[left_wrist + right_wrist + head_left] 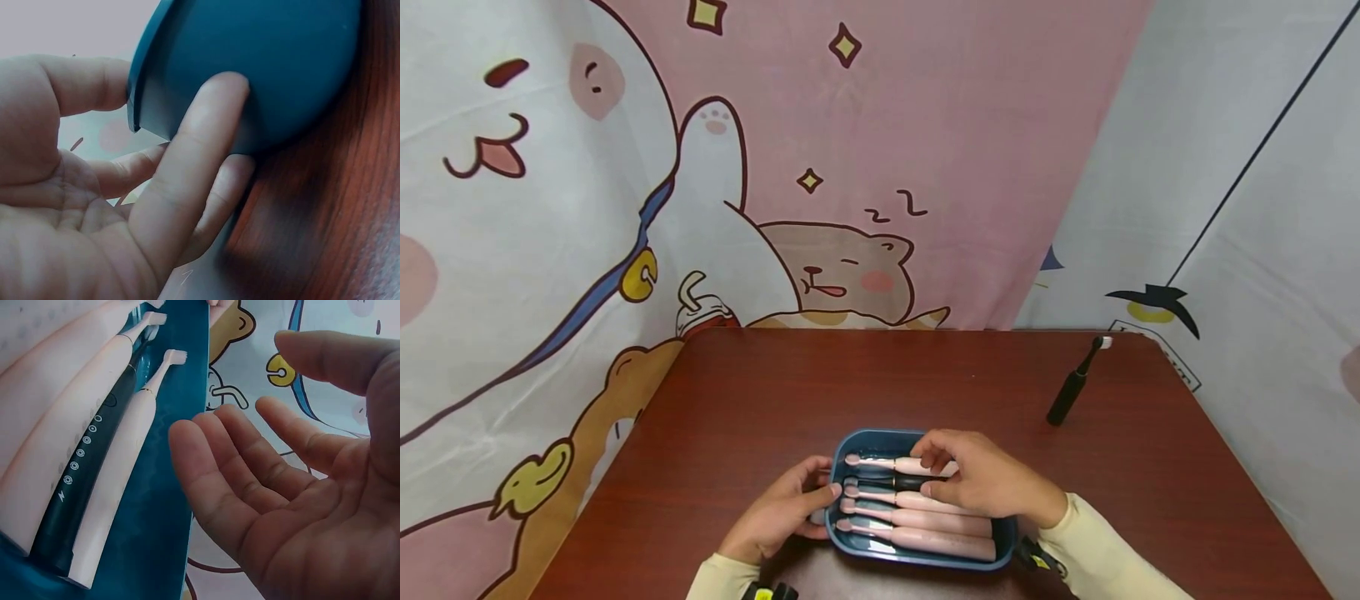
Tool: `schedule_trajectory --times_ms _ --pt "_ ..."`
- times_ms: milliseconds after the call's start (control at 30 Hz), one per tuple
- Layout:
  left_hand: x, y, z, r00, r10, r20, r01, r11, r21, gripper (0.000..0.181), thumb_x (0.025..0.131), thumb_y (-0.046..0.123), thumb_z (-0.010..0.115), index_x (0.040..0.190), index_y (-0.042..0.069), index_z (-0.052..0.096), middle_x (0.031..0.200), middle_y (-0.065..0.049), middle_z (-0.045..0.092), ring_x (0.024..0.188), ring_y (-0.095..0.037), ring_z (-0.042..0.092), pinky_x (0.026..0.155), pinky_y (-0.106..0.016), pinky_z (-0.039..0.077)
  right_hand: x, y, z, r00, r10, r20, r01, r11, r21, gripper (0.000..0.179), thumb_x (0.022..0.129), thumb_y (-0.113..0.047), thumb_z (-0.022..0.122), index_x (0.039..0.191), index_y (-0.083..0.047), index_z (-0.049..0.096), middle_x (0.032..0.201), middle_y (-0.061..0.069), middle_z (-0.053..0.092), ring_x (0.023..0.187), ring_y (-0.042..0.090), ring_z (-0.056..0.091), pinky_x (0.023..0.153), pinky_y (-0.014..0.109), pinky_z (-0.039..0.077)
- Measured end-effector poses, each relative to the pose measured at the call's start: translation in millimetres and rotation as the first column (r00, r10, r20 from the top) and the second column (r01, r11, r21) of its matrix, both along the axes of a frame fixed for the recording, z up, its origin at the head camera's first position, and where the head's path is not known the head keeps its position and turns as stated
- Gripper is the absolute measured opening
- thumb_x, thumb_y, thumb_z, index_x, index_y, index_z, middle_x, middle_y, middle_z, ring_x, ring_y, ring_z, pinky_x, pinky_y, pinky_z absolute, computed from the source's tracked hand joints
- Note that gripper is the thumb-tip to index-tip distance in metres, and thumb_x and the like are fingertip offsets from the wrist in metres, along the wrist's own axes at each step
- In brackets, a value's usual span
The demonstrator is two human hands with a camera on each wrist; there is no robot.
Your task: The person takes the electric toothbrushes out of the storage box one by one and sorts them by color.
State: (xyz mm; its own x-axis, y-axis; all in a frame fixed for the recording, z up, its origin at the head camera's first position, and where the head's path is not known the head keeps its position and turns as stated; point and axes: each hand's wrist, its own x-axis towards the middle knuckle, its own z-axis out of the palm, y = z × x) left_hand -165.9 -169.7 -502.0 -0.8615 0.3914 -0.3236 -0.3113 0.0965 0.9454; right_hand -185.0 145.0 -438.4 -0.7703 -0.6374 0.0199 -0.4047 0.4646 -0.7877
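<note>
A blue tray [917,562] holds several pink electric toothbrushes [943,542] and a black electric toothbrush [913,482], laid side by side with their heads to the left. My left hand [782,508] grips the tray's left end, thumb at the rim and fingers against the outer wall [294,81]. Over the tray's far right part hovers my right hand [988,479], its fingers loosely bent with nothing between them. In the right wrist view, that hand [281,494] appears apart from the nearest pink toothbrush [122,469]. It hides some handles in the head view.
Another black electric toothbrush [1067,396] lies on the brown table [850,375] at the far right, its white-bristled head towards the back edge. A cartoon-printed cloth [970,150] hangs behind and around the table.
</note>
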Motion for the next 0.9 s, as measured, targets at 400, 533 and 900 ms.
schedule_trajectory --times_ms 400,533,900 --pt "0.9 0.7 -1.6 1.000 0.003 0.005 -0.003 1.000 0.005 0.051 0.098 0.023 0.062 0.140 0.001 0.042 0.125 -0.024 0.054 0.086 -0.024 0.066 0.063 -0.042 0.061 0.7 -13 -3.0 0.987 0.156 0.036 -0.159 0.981 0.116 0.032 0.090 -0.028 0.073 0.119 -0.018 0.063 0.107 -0.001 0.068 0.096 0.013 0.065 0.086 0.031 0.057" --pt "1.1 1.1 -1.7 1.000 0.004 0.007 -0.004 1.000 0.002 0.051 0.098 0.024 0.063 0.140 0.002 0.042 0.124 -0.023 0.054 0.086 -0.023 0.066 0.063 -0.041 0.061 1.1 -17 -4.2 0.983 0.183 0.023 -0.184 0.969 0.163 0.033 0.090 -0.029 0.073 0.118 -0.014 0.064 0.103 -0.002 0.068 0.093 0.009 0.063 0.082 0.027 0.055" --pt "0.0 0.6 -0.2 1.000 0.007 0.006 -0.007 1.000 -0.007 0.051 0.098 0.025 0.063 0.140 0.003 0.042 0.125 -0.022 0.054 0.089 -0.024 0.066 0.065 -0.044 0.062 1.2 -20 -4.0 0.958 0.279 0.069 -0.287 0.927 0.240 0.031 0.089 -0.027 0.073 0.116 -0.015 0.064 0.089 -0.016 0.066 0.077 -0.004 0.061 0.070 0.016 0.052"
